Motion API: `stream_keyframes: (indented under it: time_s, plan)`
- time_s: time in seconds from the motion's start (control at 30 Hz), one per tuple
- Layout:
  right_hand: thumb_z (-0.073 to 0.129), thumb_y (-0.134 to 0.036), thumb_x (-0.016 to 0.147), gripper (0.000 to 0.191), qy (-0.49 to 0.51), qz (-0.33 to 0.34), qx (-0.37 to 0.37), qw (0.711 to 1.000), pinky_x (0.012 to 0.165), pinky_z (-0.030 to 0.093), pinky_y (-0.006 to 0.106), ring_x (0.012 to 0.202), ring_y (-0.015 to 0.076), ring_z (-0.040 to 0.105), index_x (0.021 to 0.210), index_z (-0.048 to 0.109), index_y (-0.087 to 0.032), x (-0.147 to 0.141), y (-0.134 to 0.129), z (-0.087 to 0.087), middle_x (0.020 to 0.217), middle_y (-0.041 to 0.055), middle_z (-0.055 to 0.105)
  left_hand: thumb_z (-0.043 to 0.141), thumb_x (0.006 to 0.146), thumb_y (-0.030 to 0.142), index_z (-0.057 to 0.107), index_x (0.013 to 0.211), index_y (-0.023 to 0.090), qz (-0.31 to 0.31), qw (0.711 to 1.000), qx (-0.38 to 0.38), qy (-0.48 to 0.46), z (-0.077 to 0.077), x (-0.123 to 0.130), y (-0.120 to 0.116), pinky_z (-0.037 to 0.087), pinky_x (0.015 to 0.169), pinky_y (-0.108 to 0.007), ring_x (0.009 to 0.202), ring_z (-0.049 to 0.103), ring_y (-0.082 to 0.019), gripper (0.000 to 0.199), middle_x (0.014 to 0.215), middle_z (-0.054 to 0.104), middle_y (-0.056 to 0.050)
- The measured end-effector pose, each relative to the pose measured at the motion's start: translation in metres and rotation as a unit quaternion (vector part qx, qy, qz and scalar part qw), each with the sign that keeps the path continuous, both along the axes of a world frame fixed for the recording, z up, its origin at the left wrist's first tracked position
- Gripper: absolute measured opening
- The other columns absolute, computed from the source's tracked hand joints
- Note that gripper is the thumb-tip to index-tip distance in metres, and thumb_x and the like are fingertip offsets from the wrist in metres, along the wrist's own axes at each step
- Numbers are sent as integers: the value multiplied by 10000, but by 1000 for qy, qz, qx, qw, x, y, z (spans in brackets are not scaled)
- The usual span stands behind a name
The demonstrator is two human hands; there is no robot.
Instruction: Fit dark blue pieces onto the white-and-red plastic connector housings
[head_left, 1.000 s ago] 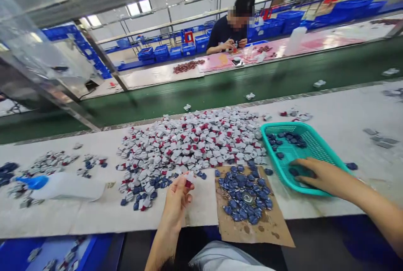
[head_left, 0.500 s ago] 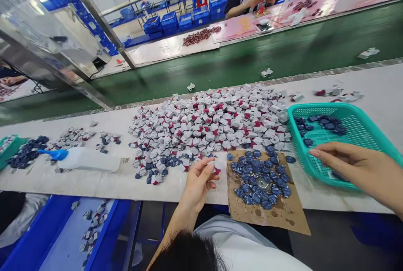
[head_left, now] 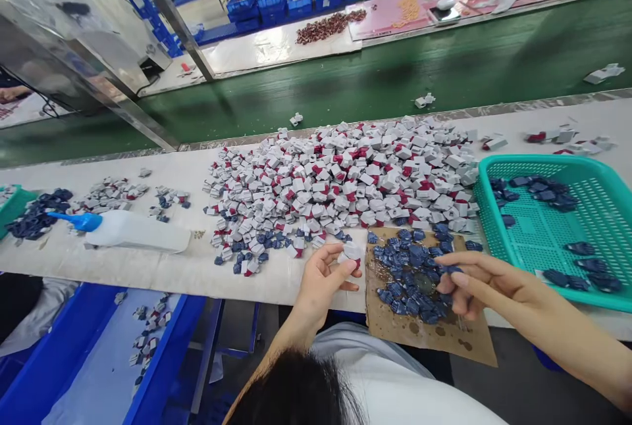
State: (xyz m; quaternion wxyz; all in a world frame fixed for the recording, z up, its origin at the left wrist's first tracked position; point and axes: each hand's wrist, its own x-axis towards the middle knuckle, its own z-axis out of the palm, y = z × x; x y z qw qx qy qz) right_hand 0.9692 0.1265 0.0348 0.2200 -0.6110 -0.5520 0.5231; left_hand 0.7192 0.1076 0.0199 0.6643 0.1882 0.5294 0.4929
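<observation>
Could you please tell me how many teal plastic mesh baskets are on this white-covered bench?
2. One teal plastic mesh basket lies at the right, just beyond the right hand; a second teal basket is cut off by the view's left edge. More may be out of view.

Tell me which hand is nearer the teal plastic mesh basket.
The right hand is nearer, over the brown cardboard sheet just beside the teal plastic mesh basket. The left hand is farther, left of the cardboard, holding a white-and-red piece.
</observation>
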Motion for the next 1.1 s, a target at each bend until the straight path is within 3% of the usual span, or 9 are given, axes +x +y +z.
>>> stream_keyframes:
  time_s: [0.1, 0.2, 0.33, 0.43, 0.5, 0.6, 0.73, 0.93, 1.1]
  plan:
    - [621, -784, 637, 601, 24, -12, -24, 999, 389, 444, 283, 428, 153, 507, 906, 619, -246, -4, -2, 0, 596, 29, 590, 866, 567, 451, 541, 869, 157, -14, 999, 15, 29, 1, -1, -1, 526, 513, -206, 653, 679, -158, 532, 804, 648, -15]
    - [626, -713, 721, 528, 61, -33, -71, 995, 415, 377, 234, 444, 107, 461, 923, 610, -226, -7, -7, 1, 609, 1, 558, 802, 670, 480, 462, 894, 193, -45, 998, 44, 23, 1, -2, -2, 532, 512, -220, 626, 686, -151, 498, 895, 676, -27]
    - [696, -615, 735, 515, 132, -19, -161, 978, 490, 431, 229, 543, 113, 513, 1041, 587, -215, -6, -10, 1, 715, 21, 612, 767, 730, 451, 399, 903, 228, -67, 995, 62, -26, 0, -4, -3, 477, 395, -176, 486, 584, -79, 463, 830, 629, 35]
    - [726, -589, 717, 585, 134, -15, -169, 976, 546, 492, 247, 653, 147, 579, 1138, 572, -214, -2, -9, -5, 845, 66, 663, 788, 716, 403, 451, 959, 232, -67, 993, 43, -86, 1, -7, -3, 488, 399, -150, 561, 572, -75, 450, 818, 588, 37]
    - [671, -628, 746, 570, 90, 5, -127, 988, 502, 487, 259, 582, 145, 563, 1115, 591, -201, 0, -8, -10, 775, 60, 658, 770, 720, 466, 489, 994, 224, -72, 987, 17, -141, 2, -9, -3, 512, 424, -153, 621, 588, -87, 461, 855, 593, 11]
    - [596, -645, 781, 486, -22, 17, 20, 999, 459, 472, 262, 538, 146, 544, 980, 651, -205, 1, -8, -16, 680, 39, 622, 758, 720, 522, 511, 967, 214, -50, 982, -17, -179, 0, -12, -4, 529, 453, -148, 663, 606, -90, 465, 866, 601, -3]
    - [562, -527, 831, 343, -100, 30, 172, 980, 482, 498, 247, 606, 159, 601, 928, 675, -218, 3, -13, -20, 712, 36, 632, 863, 640, 345, 500, 906, 211, -17, 986, -33, -160, -5, -11, -7, 542, 499, -149, 728, 645, -103, 469, 877, 619, 14]
    - [517, -351, 865, 184, -131, 87, 239, 958, 462, 474, 225, 498, 121, 565, 928, 625, -216, 4, -17, -25, 610, -13, 585, 880, 593, 300, 587, 1054, 189, -38, 992, -47, -110, -2, -7, -11, 551, 629, -186, 871, 685, -171, 557, 830, 617, 9]
    - [529, -336, 900, 179, -80, 116, 238, 961, 446, 472, 201, 540, 113, 578, 952, 635, -201, -10, -21, -22, 671, 3, 587, 768, 676, 272, 612, 930, 184, -123, 992, -9, -7, 2, 7, -16, 474, 532, -190, 725, 613, -130, 311, 794, 604, 8]
